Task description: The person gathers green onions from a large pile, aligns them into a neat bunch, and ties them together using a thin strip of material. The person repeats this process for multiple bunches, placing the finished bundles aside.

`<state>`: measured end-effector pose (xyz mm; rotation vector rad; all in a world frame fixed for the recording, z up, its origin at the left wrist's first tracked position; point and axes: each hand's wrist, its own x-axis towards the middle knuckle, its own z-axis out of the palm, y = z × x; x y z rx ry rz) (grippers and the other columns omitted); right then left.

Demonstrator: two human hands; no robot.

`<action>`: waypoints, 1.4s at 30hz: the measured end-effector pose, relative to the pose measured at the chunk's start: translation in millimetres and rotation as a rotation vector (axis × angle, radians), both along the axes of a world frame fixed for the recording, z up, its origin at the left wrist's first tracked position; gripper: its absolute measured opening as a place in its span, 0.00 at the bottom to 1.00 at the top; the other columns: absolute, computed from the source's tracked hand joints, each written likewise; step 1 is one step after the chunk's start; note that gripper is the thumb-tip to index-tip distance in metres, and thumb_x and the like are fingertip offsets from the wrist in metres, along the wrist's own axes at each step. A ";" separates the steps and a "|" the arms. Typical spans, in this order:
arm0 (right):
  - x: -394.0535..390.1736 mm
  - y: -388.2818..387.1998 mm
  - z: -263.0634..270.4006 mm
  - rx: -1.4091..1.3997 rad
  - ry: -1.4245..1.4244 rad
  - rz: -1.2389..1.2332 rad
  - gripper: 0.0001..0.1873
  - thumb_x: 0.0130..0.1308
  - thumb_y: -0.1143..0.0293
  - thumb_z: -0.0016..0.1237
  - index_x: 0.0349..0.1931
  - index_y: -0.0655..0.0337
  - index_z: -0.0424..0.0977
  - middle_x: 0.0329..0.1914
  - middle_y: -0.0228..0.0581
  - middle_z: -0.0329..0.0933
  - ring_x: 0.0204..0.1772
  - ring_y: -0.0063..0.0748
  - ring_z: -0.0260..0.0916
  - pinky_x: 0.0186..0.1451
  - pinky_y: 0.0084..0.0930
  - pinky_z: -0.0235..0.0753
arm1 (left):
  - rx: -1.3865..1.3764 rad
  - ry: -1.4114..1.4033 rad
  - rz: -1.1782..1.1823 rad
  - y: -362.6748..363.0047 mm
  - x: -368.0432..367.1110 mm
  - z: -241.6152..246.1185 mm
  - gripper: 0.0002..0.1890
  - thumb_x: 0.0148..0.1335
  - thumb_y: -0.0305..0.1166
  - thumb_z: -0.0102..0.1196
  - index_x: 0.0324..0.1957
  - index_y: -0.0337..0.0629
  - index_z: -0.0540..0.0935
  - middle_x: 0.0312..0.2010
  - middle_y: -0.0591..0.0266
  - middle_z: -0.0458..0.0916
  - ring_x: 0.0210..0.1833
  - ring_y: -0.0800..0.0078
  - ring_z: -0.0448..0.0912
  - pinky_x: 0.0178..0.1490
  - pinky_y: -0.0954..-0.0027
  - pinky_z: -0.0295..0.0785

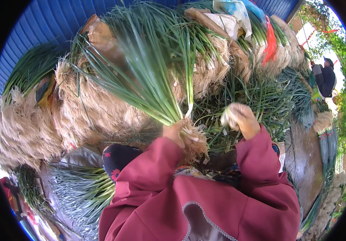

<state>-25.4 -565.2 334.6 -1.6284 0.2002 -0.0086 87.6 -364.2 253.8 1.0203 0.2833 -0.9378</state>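
My left hand (pixel 177 132) is closed around the white lower stems of a bunch of green onions (pixel 160 81). Their long green leaves fan up and away from me, and pale roots (pixel 198 141) hang out at the right side of the fist. My right hand (pixel 241 118) is raised to the right of the bunch, apart from it, with its fingers curled. Something whitish shows at its fingers, but blur hides what it is. Loose green leaves (pixel 257 99) lie beyond and beneath the right hand.
Large piles of rooted green onions (pixel 94 102) stand ahead and to the left. More green onions (pixel 82 189) lie at my lower left. Brown paper (pixel 105 39) and a plastic bag (pixel 236 15) rest on the piles. A person (pixel 325 78) is at the far right, another (pixel 13 195) at the far left.
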 end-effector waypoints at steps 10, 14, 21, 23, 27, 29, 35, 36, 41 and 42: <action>137.8 26.0 -81.2 0.783 0.048 -0.079 0.21 0.69 0.58 0.38 0.54 0.64 0.68 0.36 0.31 0.74 0.31 0.19 0.68 0.32 0.15 0.72 | 0.015 0.002 -0.075 7.1 5.4 -17.3 0.10 0.62 0.36 0.51 0.38 0.39 0.78 0.17 0.55 0.77 0.08 0.66 0.71 0.05 0.72 0.53; 149.9 43.4 -80.6 1.056 -0.078 -0.023 0.23 0.68 0.57 0.40 0.55 0.65 0.66 0.32 0.27 0.72 0.28 0.18 0.66 0.29 0.15 0.69 | -0.082 -0.022 -0.161 14.5 7.8 -20.6 0.09 0.59 0.36 0.55 0.35 0.41 0.76 0.18 0.59 0.78 0.12 0.67 0.73 0.07 0.75 0.55; 137.3 40.9 -108.7 0.698 -0.019 -0.130 0.17 0.65 0.66 0.47 0.48 0.71 0.70 0.30 0.35 0.73 0.30 0.24 0.67 0.35 0.18 0.71 | 0.020 -0.021 -0.149 17.3 6.6 -16.4 0.09 0.60 0.37 0.54 0.36 0.42 0.77 0.16 0.59 0.77 0.09 0.68 0.71 0.06 0.77 0.51; 125.6 46.5 -111.4 0.240 -0.011 -0.167 0.17 0.64 0.65 0.48 0.46 0.71 0.73 0.32 0.37 0.76 0.32 0.26 0.71 0.37 0.19 0.70 | -0.008 -0.025 -0.021 13.0 4.1 -15.3 0.10 0.61 0.35 0.52 0.37 0.39 0.77 0.15 0.58 0.76 0.09 0.68 0.71 0.06 0.76 0.53; 95.6 54.5 -92.3 -0.699 0.243 -0.049 0.12 0.61 0.70 0.46 0.45 0.61 0.75 0.37 0.53 0.77 0.40 0.48 0.75 0.45 0.35 0.72 | -0.016 -0.013 0.057 5.8 2.3 -12.7 0.09 0.61 0.31 0.51 0.38 0.34 0.76 0.17 0.58 0.76 0.13 0.65 0.76 0.07 0.74 0.60; 85.9 57.9 -82.0 -0.955 0.379 0.192 0.13 0.60 0.70 0.42 0.43 0.62 0.75 0.38 0.53 0.77 0.42 0.50 0.75 0.45 0.37 0.73 | 0.017 -0.026 0.007 7.9 1.4 -11.1 0.09 0.61 0.30 0.51 0.39 0.34 0.75 0.18 0.58 0.77 0.15 0.64 0.77 0.09 0.73 0.63; 74.2 45.8 -113.5 -1.363 0.471 0.533 0.11 0.53 0.72 0.47 0.37 0.63 0.78 0.36 0.52 0.78 0.41 0.49 0.77 0.41 0.37 0.77 | -0.164 -0.098 0.012 5.7 -5.4 -7.4 0.09 0.61 0.27 0.50 0.42 0.36 0.71 0.19 0.56 0.75 0.16 0.60 0.77 0.13 0.66 0.72; 73.1 33.2 -121.5 -1.303 0.569 0.604 0.12 0.54 0.69 0.49 0.38 0.62 0.78 0.37 0.49 0.79 0.41 0.47 0.78 0.41 0.38 0.77 | -0.145 -0.098 0.031 4.9 -4.7 -6.8 0.08 0.61 0.27 0.50 0.41 0.35 0.71 0.19 0.56 0.75 0.16 0.59 0.77 0.13 0.65 0.73; 45.7 -13.9 -126.4 -1.431 0.827 0.508 0.20 0.59 0.51 0.48 0.41 0.56 0.78 0.40 0.44 0.78 0.43 0.42 0.76 0.43 0.36 0.76 | -0.053 -0.059 0.056 4.2 -2.4 -10.4 0.08 0.62 0.30 0.50 0.37 0.34 0.74 0.17 0.56 0.74 0.17 0.56 0.79 0.08 0.68 0.67; 43.5 -14.4 -120.0 -1.195 0.509 0.278 0.23 0.59 0.47 0.46 0.41 0.58 0.77 0.39 0.44 0.78 0.40 0.41 0.76 0.42 0.35 0.75 | -0.005 -0.118 -0.011 4.8 -0.4 -11.7 0.08 0.63 0.31 0.50 0.37 0.34 0.74 0.17 0.55 0.75 0.17 0.56 0.79 0.07 0.71 0.62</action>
